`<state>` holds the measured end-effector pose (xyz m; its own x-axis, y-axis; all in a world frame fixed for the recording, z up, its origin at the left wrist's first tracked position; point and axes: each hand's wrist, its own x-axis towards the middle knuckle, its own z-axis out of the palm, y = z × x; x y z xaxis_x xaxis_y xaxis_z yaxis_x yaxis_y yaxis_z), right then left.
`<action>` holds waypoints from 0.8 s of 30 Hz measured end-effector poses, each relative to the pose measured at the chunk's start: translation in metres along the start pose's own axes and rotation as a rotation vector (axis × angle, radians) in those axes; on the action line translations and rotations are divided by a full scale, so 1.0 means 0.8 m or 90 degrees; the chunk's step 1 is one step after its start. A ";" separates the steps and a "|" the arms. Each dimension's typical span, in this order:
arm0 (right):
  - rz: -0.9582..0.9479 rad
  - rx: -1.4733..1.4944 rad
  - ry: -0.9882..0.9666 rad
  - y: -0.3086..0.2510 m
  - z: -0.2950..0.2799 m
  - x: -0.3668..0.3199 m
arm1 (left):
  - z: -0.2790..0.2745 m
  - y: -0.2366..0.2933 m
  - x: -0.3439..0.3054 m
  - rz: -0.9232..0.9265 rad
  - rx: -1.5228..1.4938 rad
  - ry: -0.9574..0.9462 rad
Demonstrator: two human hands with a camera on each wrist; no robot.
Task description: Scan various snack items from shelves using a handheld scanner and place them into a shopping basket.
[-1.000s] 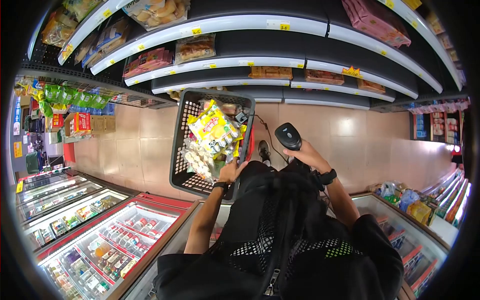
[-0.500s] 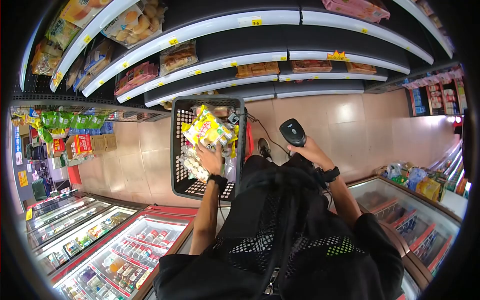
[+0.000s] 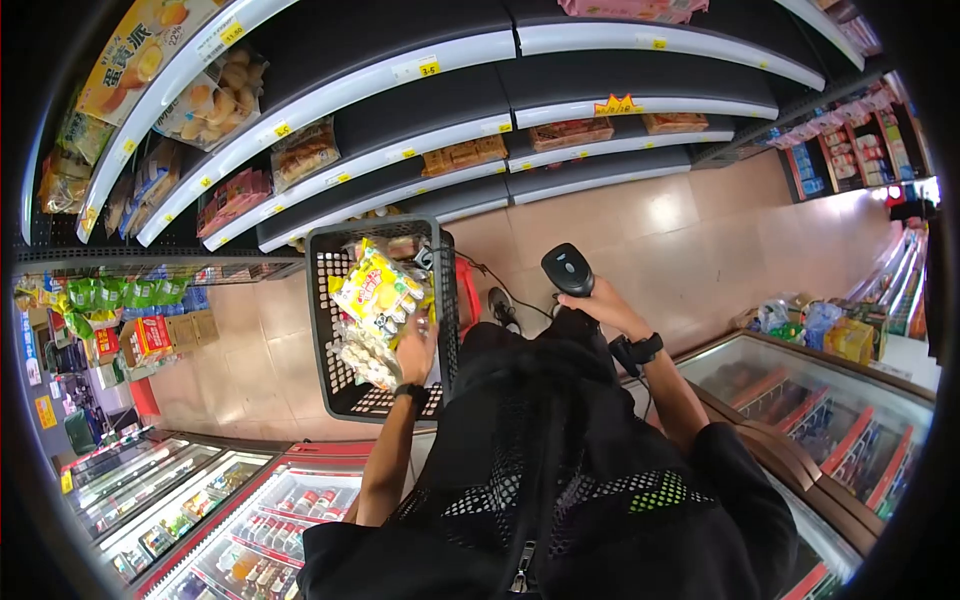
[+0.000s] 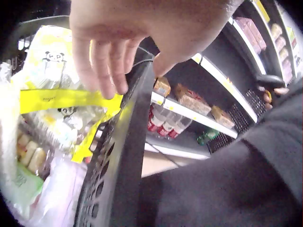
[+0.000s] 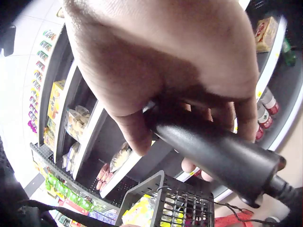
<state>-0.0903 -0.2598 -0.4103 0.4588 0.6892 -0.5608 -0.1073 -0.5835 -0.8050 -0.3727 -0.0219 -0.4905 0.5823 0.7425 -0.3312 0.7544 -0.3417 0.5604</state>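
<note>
My right hand (image 3: 610,308) grips a black handheld barcode scanner (image 3: 567,268); the fingers and thumb wrap its handle (image 5: 218,153) in the right wrist view. My left hand (image 3: 416,350) hangs inside the dark plastic shopping basket (image 3: 314,290), near its right side. The left wrist view shows the left fingers (image 4: 102,66) loosely extended at a yellow-edged snack bag (image 4: 49,101) printed with pandas. From the head view, that yellow and white bag (image 3: 378,292) lies on top of the basket's contents. Below it sits a clear bag of pale pieces (image 3: 365,358).
Ahead are shelves (image 3: 440,112) with scattered packaged breads. Glass-topped freezers (image 3: 770,385) stand close behind on both sides. A cable (image 3: 500,280) runs from the basket area past a shoe (image 3: 503,308), and something red (image 3: 466,292) is beside the basket.
My left hand reached from the basket's near right edge onto the yellow bag, then drew back slightly rightward. The right hand keeps its hold on the scanner. The head view has shifted.
</note>
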 end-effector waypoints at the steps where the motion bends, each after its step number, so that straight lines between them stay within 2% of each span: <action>1: -0.043 0.007 0.002 0.004 -0.003 0.006 | 0.021 -0.031 -0.017 0.039 0.048 0.000; 2: -0.086 0.015 0.003 0.006 -0.006 0.010 | 0.039 -0.058 -0.033 0.077 0.098 -0.001; 3: -0.090 0.015 -0.003 0.004 -0.010 0.014 | 0.039 -0.052 -0.049 -0.019 0.118 -0.135; 8: -0.071 -0.004 -0.074 -0.012 -0.028 0.035 | 0.068 -0.029 -0.076 -0.089 0.197 -0.051; 14: -0.163 -0.014 -0.141 -0.008 -0.066 0.060 | 0.086 -0.016 -0.068 -0.203 0.264 -0.005; 18: -0.201 -0.097 -0.177 -0.014 -0.113 0.073 | 0.104 0.006 -0.058 -0.239 0.272 0.115; 19: -0.201 -0.094 -0.176 -0.015 -0.125 0.073 | 0.102 0.015 -0.055 -0.309 0.250 0.090; 21: -0.162 -0.107 -0.217 -0.019 -0.144 0.073 | 0.101 0.015 -0.053 -0.325 0.268 0.068; 24: -0.183 -0.109 -0.216 -0.013 -0.160 0.076 | 0.107 0.012 -0.048 -0.346 0.277 0.063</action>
<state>0.0513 -0.2670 -0.4111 0.1311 0.9182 -0.3739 0.1413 -0.3906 -0.9097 -0.3620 -0.1031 -0.5375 0.0730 0.9155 -0.3955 0.9955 -0.0907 -0.0262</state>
